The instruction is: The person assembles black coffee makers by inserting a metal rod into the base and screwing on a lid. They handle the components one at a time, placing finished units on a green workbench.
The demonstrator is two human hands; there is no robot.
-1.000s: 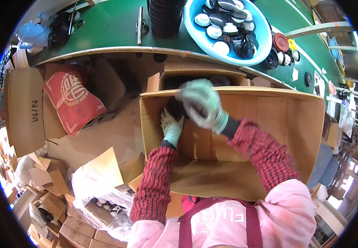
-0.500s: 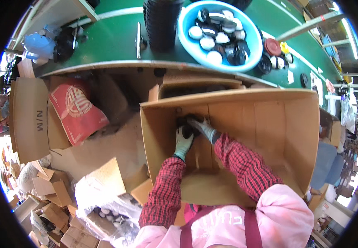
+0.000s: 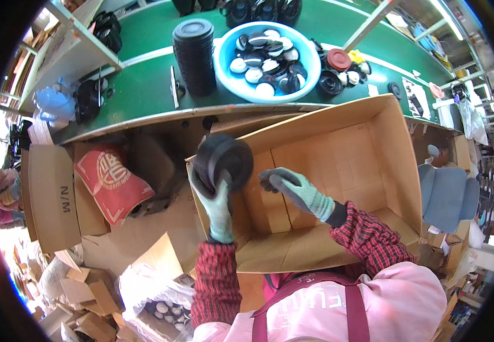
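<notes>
My left hand (image 3: 217, 206), in a pale green glove with a dark palm, grips a thick, round black plastic part (image 3: 227, 162). The hand is raised over the left rim of a large open cardboard box (image 3: 338, 165), thumb against the part's near side. Above the box's middle is my right hand (image 3: 295, 191), gloved the same way. Its fingers are apart and slightly bent toward the left hand, with nothing seen in them. The bare inner walls and some of the floor of the box show; its left corner is partly behind my left hand.
On the green bench stand a tall stack of black round parts (image 3: 194, 62) and a light blue basin (image 3: 220, 68) of black-and-white round pieces. A red sack (image 3: 116, 182) lies left of the box. Further down are a plastic-lined carton (image 3: 138, 285) and a blue chair (image 3: 443, 191).
Both hands were together deep in the box's left corner. Now the left has lifted the round black part up to the rim, and the right has drawn away to the right.
</notes>
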